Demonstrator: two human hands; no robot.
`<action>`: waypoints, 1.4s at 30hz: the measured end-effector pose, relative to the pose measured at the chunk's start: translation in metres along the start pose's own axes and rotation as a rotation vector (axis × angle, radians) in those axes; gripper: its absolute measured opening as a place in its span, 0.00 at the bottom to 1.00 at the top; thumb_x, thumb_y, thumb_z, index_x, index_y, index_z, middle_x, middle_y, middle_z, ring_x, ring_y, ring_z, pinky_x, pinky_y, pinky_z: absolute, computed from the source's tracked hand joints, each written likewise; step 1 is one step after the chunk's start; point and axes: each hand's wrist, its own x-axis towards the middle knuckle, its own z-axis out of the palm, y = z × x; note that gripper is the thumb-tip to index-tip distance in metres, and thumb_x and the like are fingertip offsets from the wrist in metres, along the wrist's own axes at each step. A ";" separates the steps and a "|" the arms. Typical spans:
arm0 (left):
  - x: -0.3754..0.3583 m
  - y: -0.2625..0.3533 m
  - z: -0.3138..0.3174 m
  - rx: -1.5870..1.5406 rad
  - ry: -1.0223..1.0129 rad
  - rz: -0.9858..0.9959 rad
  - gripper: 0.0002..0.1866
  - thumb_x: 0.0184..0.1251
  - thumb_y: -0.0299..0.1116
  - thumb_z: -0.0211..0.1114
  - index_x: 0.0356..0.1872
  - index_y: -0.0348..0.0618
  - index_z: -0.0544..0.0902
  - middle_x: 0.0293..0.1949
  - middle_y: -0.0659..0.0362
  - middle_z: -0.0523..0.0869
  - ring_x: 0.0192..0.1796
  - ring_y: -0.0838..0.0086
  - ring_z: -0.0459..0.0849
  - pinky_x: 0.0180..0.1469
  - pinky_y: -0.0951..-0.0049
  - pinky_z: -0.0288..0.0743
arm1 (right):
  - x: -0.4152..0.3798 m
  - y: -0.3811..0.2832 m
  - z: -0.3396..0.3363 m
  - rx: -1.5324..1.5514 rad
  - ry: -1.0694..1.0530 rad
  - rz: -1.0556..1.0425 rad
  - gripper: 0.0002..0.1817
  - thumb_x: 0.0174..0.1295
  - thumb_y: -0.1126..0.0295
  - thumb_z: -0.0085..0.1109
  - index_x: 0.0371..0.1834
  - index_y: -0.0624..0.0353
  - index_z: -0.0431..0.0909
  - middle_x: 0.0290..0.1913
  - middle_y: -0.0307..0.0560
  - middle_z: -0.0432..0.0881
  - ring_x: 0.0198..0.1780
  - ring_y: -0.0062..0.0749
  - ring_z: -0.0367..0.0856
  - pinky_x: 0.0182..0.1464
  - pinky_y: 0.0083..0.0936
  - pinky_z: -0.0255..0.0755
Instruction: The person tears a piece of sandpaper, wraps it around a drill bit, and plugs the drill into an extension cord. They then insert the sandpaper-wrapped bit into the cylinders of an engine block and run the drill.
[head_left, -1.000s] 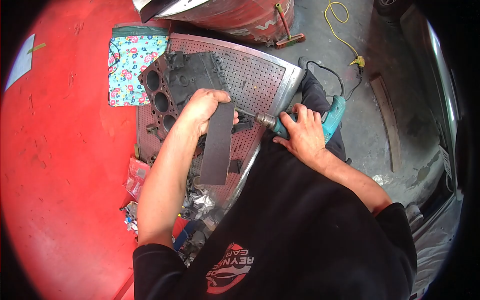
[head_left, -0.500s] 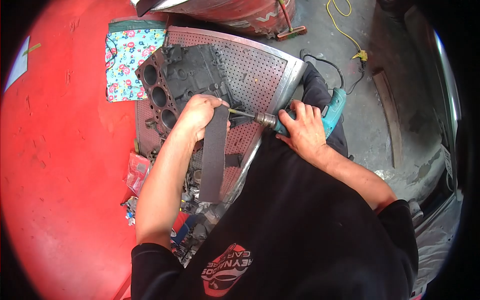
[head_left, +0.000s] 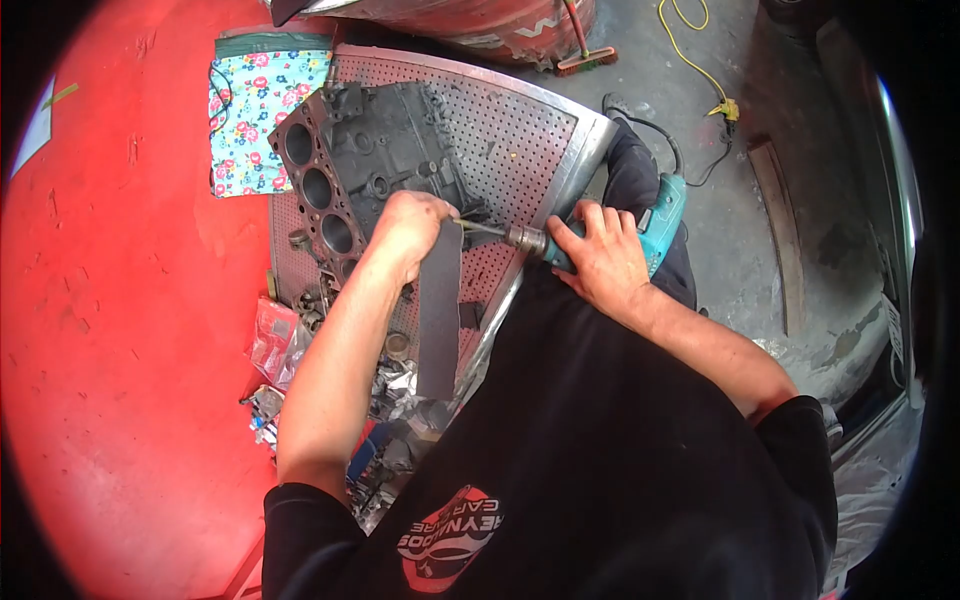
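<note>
My left hand (head_left: 412, 228) pinches the top end of a long dark grey abrasive strip (head_left: 439, 320), which hangs down over the table edge. That end touches the tip of a thin rod (head_left: 482, 228) held in the chuck of a teal drill (head_left: 662, 225). My right hand (head_left: 608, 258) is wrapped round the front of the drill body, just behind the metal chuck (head_left: 527, 239). The drill points left, towards my left hand. Beyond my left hand lies a dark engine block (head_left: 385, 135) with round cylinder bores.
The block rests on a perforated metal table (head_left: 525, 130). A floral cloth (head_left: 255, 125) lies at its left corner. Metal parts (head_left: 395, 455) and a plastic bag (head_left: 275, 335) lie nearer me. A brush (head_left: 587, 61), yellow cable (head_left: 690, 65) and long board (head_left: 780, 230) are on the floor.
The strip has swung slightly right at its lower end and hangs straighter. My left hand has turned a little, and the drill has shifted slightly left.
</note>
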 end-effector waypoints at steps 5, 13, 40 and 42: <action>-0.005 -0.003 0.011 -0.131 -0.064 -0.024 0.11 0.74 0.29 0.58 0.41 0.31 0.85 0.26 0.53 0.83 0.23 0.67 0.83 0.27 0.64 0.82 | -0.004 0.005 0.001 -0.003 0.003 -0.013 0.38 0.45 0.59 0.81 0.64 0.45 0.76 0.55 0.50 0.72 0.54 0.45 0.73 0.55 0.42 0.66; -0.025 -0.002 0.005 -0.198 0.119 -0.026 0.09 0.73 0.32 0.63 0.41 0.34 0.83 0.29 0.58 0.82 0.25 0.72 0.77 0.25 0.70 0.70 | 0.000 0.006 -0.001 0.028 0.011 -0.004 0.37 0.45 0.60 0.81 0.62 0.45 0.77 0.55 0.50 0.72 0.55 0.46 0.73 0.56 0.43 0.66; -0.030 -0.046 0.021 0.152 0.048 0.450 0.16 0.60 0.23 0.75 0.50 0.36 0.88 0.45 0.57 0.90 0.49 0.71 0.86 0.56 0.68 0.77 | 0.004 0.015 -0.036 0.277 -0.057 0.189 0.36 0.44 0.60 0.77 0.63 0.47 0.81 0.54 0.51 0.73 0.56 0.48 0.77 0.58 0.44 0.70; -0.004 -0.052 0.022 0.211 0.022 0.609 0.14 0.58 0.22 0.75 0.46 0.39 0.90 0.45 0.57 0.91 0.53 0.68 0.85 0.58 0.67 0.77 | 0.003 0.017 -0.052 0.358 -0.145 0.093 0.36 0.44 0.60 0.77 0.63 0.48 0.81 0.54 0.51 0.73 0.55 0.48 0.78 0.59 0.44 0.71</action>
